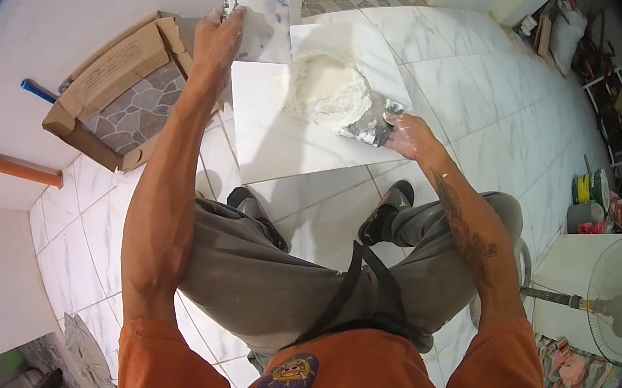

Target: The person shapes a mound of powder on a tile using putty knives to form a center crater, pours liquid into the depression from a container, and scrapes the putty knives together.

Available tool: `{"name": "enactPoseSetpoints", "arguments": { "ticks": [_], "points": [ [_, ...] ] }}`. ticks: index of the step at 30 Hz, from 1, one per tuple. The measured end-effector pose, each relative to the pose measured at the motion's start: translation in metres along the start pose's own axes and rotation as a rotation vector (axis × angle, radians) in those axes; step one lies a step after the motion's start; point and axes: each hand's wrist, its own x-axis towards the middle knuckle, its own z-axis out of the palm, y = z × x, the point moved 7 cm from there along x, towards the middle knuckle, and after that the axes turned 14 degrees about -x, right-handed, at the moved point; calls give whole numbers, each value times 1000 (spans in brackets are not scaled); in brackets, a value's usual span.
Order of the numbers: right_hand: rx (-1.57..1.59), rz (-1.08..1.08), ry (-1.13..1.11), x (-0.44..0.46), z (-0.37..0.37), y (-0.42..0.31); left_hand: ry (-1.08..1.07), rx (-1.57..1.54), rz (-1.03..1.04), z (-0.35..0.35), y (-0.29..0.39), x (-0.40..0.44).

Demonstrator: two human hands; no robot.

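My left hand [220, 39] is closed round the near edge of a rectangular steel trowel [268, 27], whose plate is smeared with white and held over the back left of a loose white tile [293, 148]. On that tile lies a ring-shaped heap of off-white powder [329, 86] with a hollow in its middle. My right hand [411, 135] grips a putty knife [370, 123]; the blade, coated in white, rests at the heap's right edge. Its handle is mostly hidden by my fingers. White dust covers the fingers of both hands.
An open cardboard box [112, 62] stands left of the tile, near an orange pipe [21, 168] coming out from the wall. A standing fan [614, 305] is at right. Tools and a white sack [567, 35] line the far right. My shoes flank the tile's near side.
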Motion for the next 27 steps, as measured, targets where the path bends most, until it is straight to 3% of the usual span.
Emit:
{"name": "enactPoseSetpoints", "arguments": {
  "ticks": [7, 17, 27],
  "points": [
    [-11, -48, -5, 0, -6, -25, 118, -25, 9, -20, 8, -2],
    [-365, -107, 6, 13, 32, -97, 118, -38, 19, -27, 5, 3],
    [-623, -127, -19, 32, 77, -118, 136, -5, 35, -30, 8, 2]
  ]
}}
